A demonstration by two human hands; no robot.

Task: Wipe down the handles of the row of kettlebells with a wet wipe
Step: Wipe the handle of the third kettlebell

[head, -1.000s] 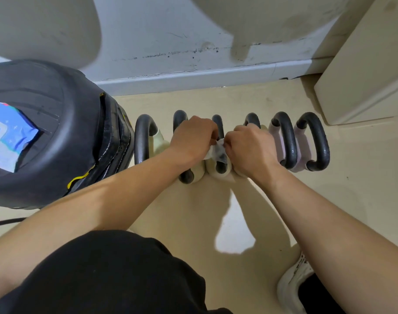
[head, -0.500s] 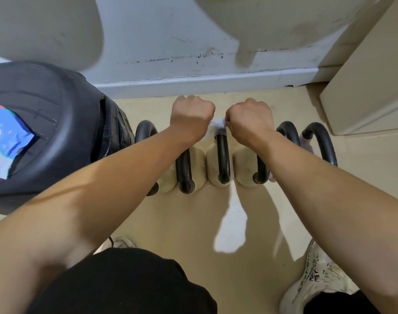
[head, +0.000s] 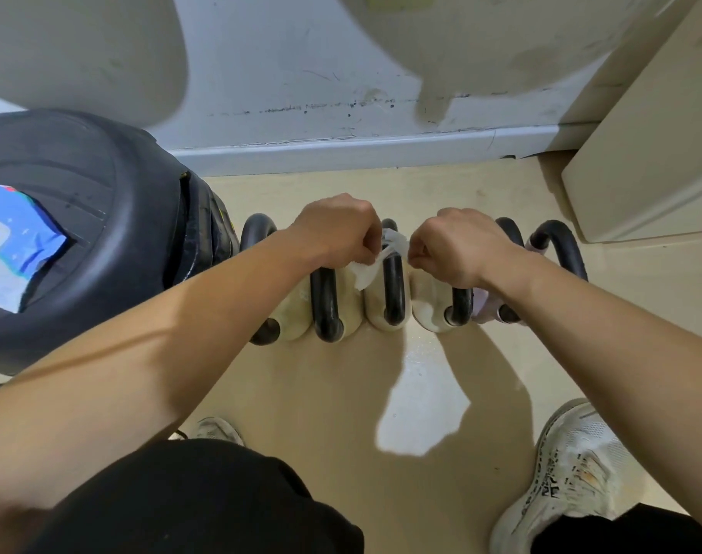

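Note:
Several kettlebells stand in a row on the floor, pale bodies with black loop handles. A white wet wipe [head: 381, 255] is looped round the far part of the middle kettlebell's handle [head: 393, 285]. My left hand [head: 335, 233] pinches the wipe's left end, which hangs down over the neighbouring pale body. My right hand [head: 453, 245] pinches the wipe's right end. Both fists sit close together above the row, one on each side of that handle. The handle to the left [head: 324, 301] is bare. The rightmost handle [head: 559, 243] is partly behind my right wrist.
A large black padded object [head: 101, 217] with a blue printed panel stands close on the left of the row. A white skirting board [head: 361, 147] runs behind. A beige cabinet [head: 645, 161] stands at the right. My white shoes [head: 569, 469] are on the beige floor below.
My hands drew the wipe from the near part of the middle handle to its far end, then slightly back. The wipe's left end now hangs loose below my left hand. The camera tilted.

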